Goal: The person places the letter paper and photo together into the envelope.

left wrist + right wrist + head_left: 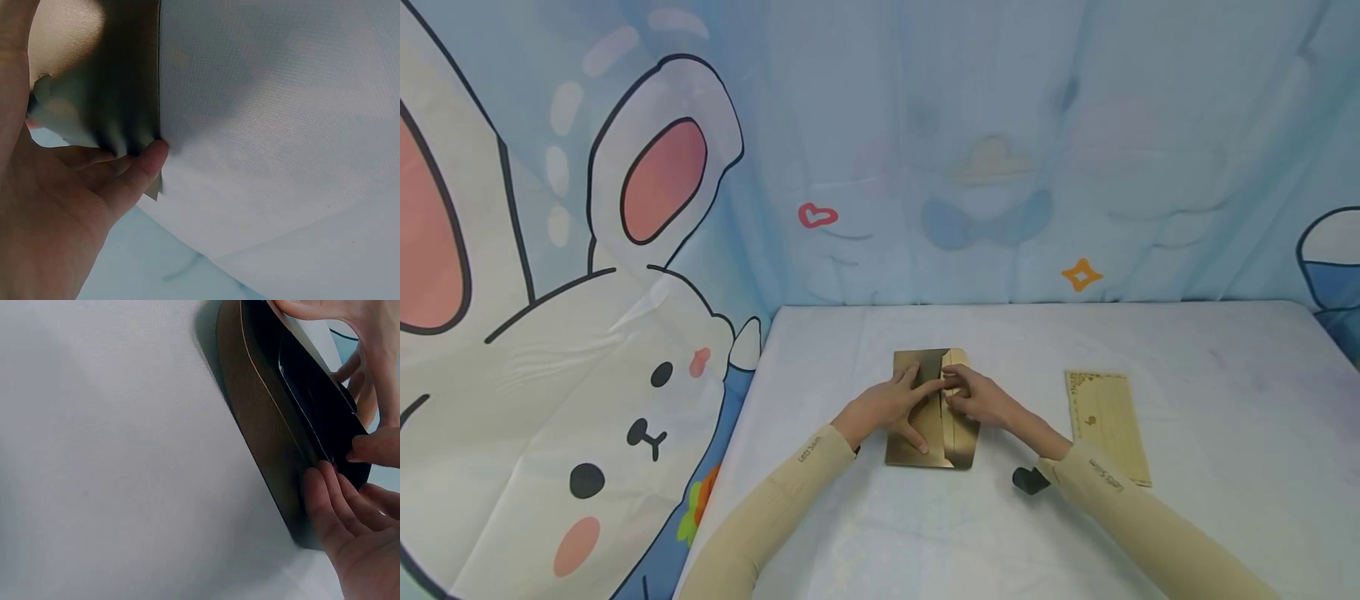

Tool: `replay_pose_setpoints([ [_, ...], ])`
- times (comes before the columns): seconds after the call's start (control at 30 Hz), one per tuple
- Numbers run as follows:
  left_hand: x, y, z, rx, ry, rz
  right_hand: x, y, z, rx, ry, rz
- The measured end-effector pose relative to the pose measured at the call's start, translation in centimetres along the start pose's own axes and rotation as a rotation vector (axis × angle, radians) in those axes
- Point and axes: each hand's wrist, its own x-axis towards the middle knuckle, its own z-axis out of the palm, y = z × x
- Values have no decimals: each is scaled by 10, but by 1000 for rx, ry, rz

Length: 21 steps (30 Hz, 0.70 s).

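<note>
A gold envelope (925, 450) lies on the white table, with its long flap (958, 433) folded out along the right side. My left hand (891, 407) rests spread across the envelope, its thumb low on the front and its index finger reaching to the opening. At that opening, my right hand (981, 400) has its fingertips bent against the edge. The right wrist view shows the dark inside (312, 394) of the gaping envelope, with fingertips (319, 481) of the right hand holding the edge. In the left wrist view the thumb lies at the envelope's border.
A pale yellow sheet (1108, 417) with a brown printed border lies to the right, partly near the right sleeve (1105, 483). A small black object (1030, 481) shows beside the right cuff. Behind the table hangs a blue printed curtain (1000, 150), with a large rabbit on the left.
</note>
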Motion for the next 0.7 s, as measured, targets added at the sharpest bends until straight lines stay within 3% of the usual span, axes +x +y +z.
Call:
replay_pose_setpoints([
  [0.23,0,1,0,10,3,-3,-19,2,-10,-30,-5,-6],
  [0.7,0,0,0,1,16,11,-59,16,-27,-327,82,-87],
])
